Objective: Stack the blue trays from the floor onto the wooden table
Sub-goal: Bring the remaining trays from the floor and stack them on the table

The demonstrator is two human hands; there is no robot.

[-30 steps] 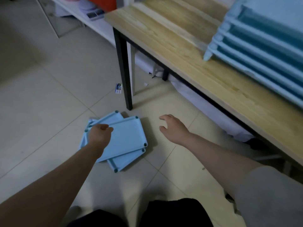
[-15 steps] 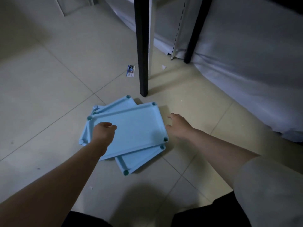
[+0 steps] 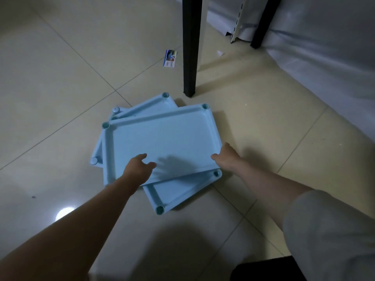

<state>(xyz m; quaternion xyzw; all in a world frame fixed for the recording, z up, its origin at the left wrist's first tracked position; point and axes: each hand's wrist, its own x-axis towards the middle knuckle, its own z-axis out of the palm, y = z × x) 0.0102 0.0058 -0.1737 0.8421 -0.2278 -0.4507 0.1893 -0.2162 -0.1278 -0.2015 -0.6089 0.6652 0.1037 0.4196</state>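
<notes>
A loose pile of light blue trays lies fanned out on the tiled floor. The top blue tray (image 3: 162, 138) sits askew over a lower tray (image 3: 178, 191), and another tray's corner (image 3: 115, 109) pokes out at the back left. My left hand (image 3: 140, 169) reaches over the top tray's near edge, palm down with fingers loosely spread, casting a shadow on the tray. My right hand (image 3: 226, 158) grips the top tray's near right corner and hides it. The wooden table's top is out of view; only its black leg (image 3: 189, 47) shows.
The black table leg stands just behind the pile. A small printed card (image 3: 170, 58) lies on the floor left of the leg. A white sheet (image 3: 324, 67) hangs under the table at right, with a second dark leg (image 3: 261, 27) and a white rail (image 3: 237, 27).
The view has dropped closer to the floor. My left hand moved from the top tray's left rim to its near edge. My right hand came in from the floor onto the tray's right corner.
</notes>
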